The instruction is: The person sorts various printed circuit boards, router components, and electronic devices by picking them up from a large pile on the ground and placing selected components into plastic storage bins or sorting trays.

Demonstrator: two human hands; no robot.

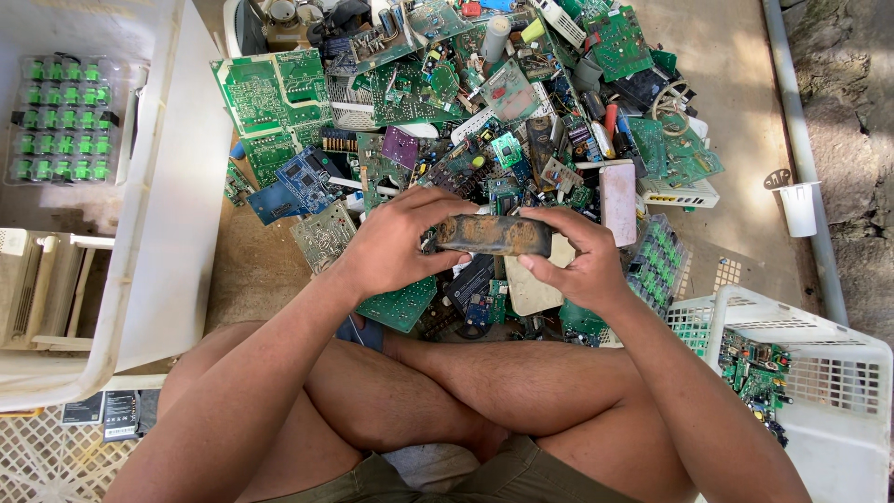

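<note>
I hold a dark, rusty oblong casing [492, 235] level between both hands, above a heap of circuit boards [410, 102]. My left hand [396, 244] grips its left end with the fingers curled over the top. At the right end, my right hand [570, 259] holds it with the thumb underneath. I sit cross-legged on the ground with my knees just below the casing.
A big white tub [158, 214] on the left holds a clear pack of green parts [63, 119]. At the lower right stands a white slotted basket [819, 345] with green boards inside. A white cup [799, 207] and a pipe [808, 177] lie on the right.
</note>
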